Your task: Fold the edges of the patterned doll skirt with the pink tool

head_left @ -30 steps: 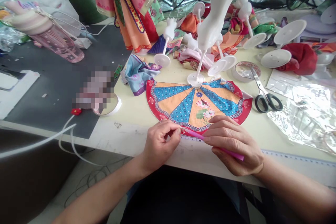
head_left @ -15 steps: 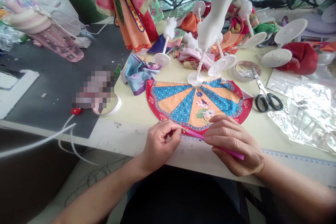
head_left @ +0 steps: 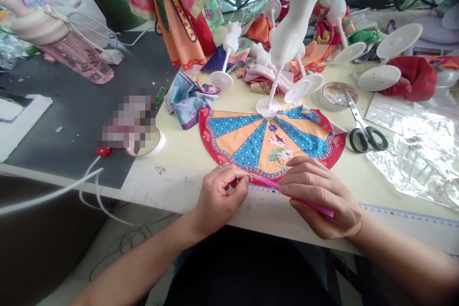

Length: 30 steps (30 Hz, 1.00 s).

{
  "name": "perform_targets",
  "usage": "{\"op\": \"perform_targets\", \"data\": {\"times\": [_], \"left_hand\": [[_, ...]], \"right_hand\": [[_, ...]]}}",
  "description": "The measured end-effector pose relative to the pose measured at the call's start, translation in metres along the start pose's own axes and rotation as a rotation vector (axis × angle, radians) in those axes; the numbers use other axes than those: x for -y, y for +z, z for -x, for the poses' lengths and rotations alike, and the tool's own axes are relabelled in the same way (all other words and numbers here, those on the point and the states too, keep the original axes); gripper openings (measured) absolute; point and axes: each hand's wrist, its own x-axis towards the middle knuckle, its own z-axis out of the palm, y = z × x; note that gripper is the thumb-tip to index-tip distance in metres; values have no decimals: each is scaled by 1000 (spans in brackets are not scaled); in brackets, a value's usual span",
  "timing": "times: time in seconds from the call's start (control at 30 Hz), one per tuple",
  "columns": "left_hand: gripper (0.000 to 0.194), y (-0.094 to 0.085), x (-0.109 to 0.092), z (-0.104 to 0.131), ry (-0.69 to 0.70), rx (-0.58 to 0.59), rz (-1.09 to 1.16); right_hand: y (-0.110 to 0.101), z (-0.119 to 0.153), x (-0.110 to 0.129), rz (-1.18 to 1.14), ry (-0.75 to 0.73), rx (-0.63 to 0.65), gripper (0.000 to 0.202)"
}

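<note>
A fan-shaped piece of fabric point(head_left: 247, 141) lies flat on the table, with orange and blue panels, a red border and a lotus print. In my right hand point(head_left: 319, 196) is a slim pink pen-like stick point(head_left: 267, 181), its tip pointing left toward the fabric's lower red border. My left hand point(head_left: 224, 191) is closed in a pinch at that border, close to the stick's tip. What its fingertips hold is too small to make out. The round base of a white mannequin stand point(head_left: 267, 106) rests at the fabric's top edge.
Black-handled scissors point(head_left: 366, 129) and a tape roll point(head_left: 337, 95) lie to the right. Crinkled clear plastic point(head_left: 416, 162) is beyond them. Several small mannequins and cloth pieces crowd the back. A pink bottle point(head_left: 71, 48) lies left; a ruler strip point(head_left: 405, 213) runs along the front.
Both hands keep almost the same place and hold. The left fingertips have shifted very slightly to the right.
</note>
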Motion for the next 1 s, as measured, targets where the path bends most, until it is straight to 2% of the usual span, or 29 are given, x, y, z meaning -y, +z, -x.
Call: {"op": "perform_targets", "data": {"times": [1.0], "left_hand": [[17, 1, 1, 0, 22, 18, -27]], "right_hand": [[-1, 1, 0, 11, 1, 13, 24]]}}
